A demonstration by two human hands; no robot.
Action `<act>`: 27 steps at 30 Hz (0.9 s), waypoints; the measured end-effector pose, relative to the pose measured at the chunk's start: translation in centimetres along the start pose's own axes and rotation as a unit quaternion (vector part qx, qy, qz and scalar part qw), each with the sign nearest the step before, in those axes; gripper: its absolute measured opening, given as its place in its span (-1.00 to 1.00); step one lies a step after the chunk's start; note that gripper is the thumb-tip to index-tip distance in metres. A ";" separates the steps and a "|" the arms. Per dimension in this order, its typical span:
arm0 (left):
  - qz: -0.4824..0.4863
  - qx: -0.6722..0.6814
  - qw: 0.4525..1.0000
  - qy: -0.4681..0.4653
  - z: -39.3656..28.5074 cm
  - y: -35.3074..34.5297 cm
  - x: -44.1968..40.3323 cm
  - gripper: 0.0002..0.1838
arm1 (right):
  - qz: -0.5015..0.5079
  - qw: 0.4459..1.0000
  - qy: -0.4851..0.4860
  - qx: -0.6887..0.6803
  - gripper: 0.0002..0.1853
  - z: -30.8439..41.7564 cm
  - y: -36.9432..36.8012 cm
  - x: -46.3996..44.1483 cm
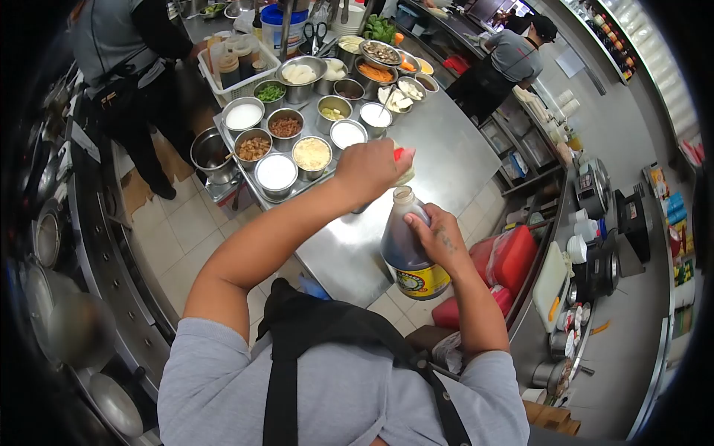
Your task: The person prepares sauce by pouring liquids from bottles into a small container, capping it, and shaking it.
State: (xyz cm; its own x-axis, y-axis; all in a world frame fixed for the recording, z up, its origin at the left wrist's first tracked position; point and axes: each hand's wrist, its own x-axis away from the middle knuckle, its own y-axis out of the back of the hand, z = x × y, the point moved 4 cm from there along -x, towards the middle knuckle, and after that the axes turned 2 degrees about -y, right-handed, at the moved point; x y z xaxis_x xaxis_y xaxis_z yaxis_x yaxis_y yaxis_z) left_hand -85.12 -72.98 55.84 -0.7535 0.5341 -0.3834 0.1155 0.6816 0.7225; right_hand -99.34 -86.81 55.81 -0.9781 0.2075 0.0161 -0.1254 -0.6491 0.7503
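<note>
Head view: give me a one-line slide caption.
At a steel table, the right hand grips an open bottle; the left hand holds a red item nearby.

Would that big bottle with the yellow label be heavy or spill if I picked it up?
The bottle is probably heavy: it looks dark well up its body, suggesting plenty of liquid. Its mouth appears uncapped, so tipping it might spill some.

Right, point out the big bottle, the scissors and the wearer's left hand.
Big bottle (401, 241): head view, on its dark side above the yellow label.
Scissors (314, 39): head view, where the handles meet.
Left hand (369, 171): head view, back of the hand.
</note>
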 end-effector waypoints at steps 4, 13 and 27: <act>-0.036 0.159 0.982 0.093 3.1 3.6 0.2 -0.37 | 0.029 0.999 -0.007 0.026 -0.63 -0.1 0.0 -1.3; 0.023 0.336 0.904 0.263 12.7 3.3 10.6 -0.44 | 0.091 0.990 -0.015 0.111 -0.60 -0.7 -0.4 -4.9; -0.106 0.378 0.798 0.457 20.6 7.8 25.0 -0.48 | 0.168 0.968 -0.054 0.177 -0.57 -1.0 -0.5 -7.9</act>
State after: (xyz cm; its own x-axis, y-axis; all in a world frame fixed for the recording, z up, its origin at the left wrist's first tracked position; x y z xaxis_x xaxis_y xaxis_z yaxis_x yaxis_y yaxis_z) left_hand -89.70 -43.98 40.04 -0.9257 0.0137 0.3779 0.0193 0.9998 0.0110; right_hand -91.74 -88.81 54.67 -0.9285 0.1167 0.3526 0.2797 -0.4049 0.8705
